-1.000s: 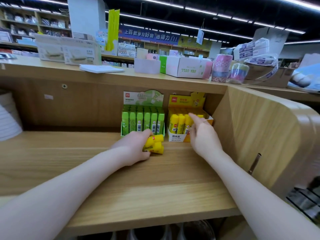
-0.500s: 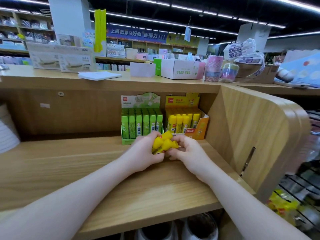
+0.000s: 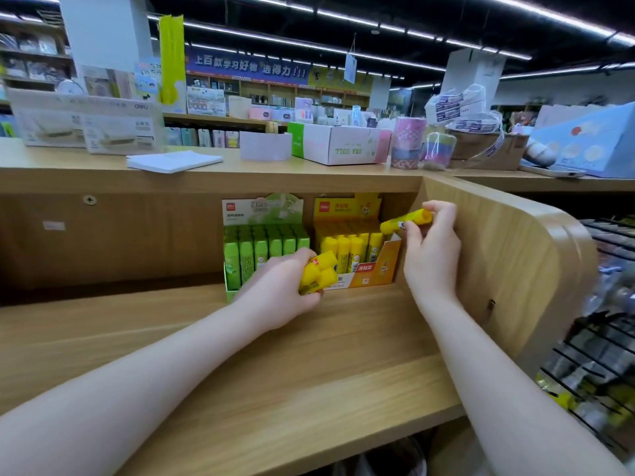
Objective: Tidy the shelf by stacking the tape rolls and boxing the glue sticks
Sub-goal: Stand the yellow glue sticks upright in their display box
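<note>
Right hand (image 3: 431, 249) pinches one glue stick (image 3: 405, 221) above the yellow box (image 3: 374, 269); left hand (image 3: 281, 293) grips a bundle (image 3: 318, 273) just before it.

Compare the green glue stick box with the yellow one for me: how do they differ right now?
The green box looks full, its sticks in even rows; the yellow box has empty room at its right side. The green box holds green sticks, the yellow box yellow ones. No hand touches the green box's sticks, while the right hand holds a yellow glue stick above the yellow box. Both stand side by side on the wooden shelf, header cards up.
</note>
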A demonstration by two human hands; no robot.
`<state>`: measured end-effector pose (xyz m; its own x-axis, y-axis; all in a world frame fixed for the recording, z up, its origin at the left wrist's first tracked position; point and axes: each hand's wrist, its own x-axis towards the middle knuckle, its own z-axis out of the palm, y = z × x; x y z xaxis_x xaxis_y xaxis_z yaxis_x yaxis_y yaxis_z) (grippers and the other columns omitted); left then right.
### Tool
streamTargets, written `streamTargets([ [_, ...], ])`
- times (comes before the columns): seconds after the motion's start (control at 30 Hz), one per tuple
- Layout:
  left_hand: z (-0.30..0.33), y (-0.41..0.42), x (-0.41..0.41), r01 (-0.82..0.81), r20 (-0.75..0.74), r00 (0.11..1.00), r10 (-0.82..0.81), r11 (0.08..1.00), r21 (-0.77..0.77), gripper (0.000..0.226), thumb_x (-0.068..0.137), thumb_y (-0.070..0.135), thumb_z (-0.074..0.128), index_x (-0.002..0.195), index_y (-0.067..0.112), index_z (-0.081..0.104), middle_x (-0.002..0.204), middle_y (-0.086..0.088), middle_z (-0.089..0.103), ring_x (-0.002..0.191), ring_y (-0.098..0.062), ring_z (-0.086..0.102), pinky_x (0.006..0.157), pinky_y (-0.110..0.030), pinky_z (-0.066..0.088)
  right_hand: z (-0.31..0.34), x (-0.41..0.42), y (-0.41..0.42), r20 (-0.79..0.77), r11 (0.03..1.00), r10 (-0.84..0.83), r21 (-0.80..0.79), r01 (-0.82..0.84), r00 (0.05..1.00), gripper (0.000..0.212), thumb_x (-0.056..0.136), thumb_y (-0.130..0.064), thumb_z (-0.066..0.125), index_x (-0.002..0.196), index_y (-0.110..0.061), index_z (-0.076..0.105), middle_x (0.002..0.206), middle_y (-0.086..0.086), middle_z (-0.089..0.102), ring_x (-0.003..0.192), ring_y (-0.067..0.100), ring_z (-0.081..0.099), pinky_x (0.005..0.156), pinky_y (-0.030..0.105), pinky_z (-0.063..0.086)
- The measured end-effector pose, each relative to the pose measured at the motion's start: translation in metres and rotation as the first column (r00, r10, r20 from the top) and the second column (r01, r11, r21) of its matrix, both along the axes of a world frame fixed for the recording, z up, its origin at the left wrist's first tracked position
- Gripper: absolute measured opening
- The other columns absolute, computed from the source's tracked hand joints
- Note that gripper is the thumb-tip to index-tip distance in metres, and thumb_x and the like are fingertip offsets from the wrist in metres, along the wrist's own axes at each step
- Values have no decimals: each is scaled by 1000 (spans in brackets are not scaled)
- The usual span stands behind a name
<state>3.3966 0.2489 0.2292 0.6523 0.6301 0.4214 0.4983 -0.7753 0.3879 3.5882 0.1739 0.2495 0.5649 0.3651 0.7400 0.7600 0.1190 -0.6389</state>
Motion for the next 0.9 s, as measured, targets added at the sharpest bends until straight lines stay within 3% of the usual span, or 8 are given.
streamTargets([
  [0.1,-2,7,6,-10,16,1000,10,1000,11,50,78,38,66,121,27,43,89,6,52,72,-13,49,54,-23,36,-2,-5,7,104,998,-33,-51,38,994,31,96,-12,43,127,-12,45,112,11,57,90,14,55,77,22,39],
  [0.2,-10,12,9,-12,36,999,12,1000,10,52,77,37,66,123,26,44,95,2,58,78,-15,52,59,-24,39,-11,-9,5,215,990,37,-138,-7,976,41,100,-16,32,140,-22,36,108,9,52,70,14,50,62,22,38],
  [0.27,-13,15,10,2,41,999,-3,1000,21,50,77,35,66,122,23,46,99,0,62,81,-17,53,64,-27,41,-12,-3,2,168,972,7,-231,33,986,46,100,-21,35,144,-25,27,112,9,54,84,21,56,68,24,39],
  [0.37,-11,20,9,14,56,998,-15,1000,16,46,77,34,66,117,23,48,88,4,59,75,-15,53,61,-28,44,-3,5,1,61,954,-66,-288,81,996,34,95,-24,49,126,-12,43,112,11,57,96,25,56,74,30,40],
  [0.47,-6,24,10,26,71,997,-28,999,24,45,77,34,67,116,24,49,87,5,57,74,-14,54,59,-27,43,4,1,2,194,909,-159,-353,221,968,20,92,-22,55,106,-8,56,114,9,48,85,25,55,73,33,44],
  [0.63,1,25,13,59,27,998,-60,998,27,49,77,34,66,121,24,46,97,1,62,79,-16,56,63,-28,46,14,-10,7,271,861,-180,-421,284,946,30,90,-5,51,120,-7,52,124,12,41,91,27,57,78,30,45],
  [0.73,5,28,15,75,24,997,-75,997,33,48,77,32,67,120,23,47,100,1,61,80,-15,55,62,-26,44,19,-8,8,300,865,-213,-386,322,930,39,84,6,54,119,-7,42,109,14,51,88,28,58,69,27,42],
  [0.9,10,29,19,120,65,990,-128,986,114,54,75,28,68,123,17,46,127,7,39,100,-14,53,80,-31,49,26,4,20,288,848,-190,-434,305,938,19,90,1,51,104,-10,45,87,6,51,73,18,48,62,28,40],
])
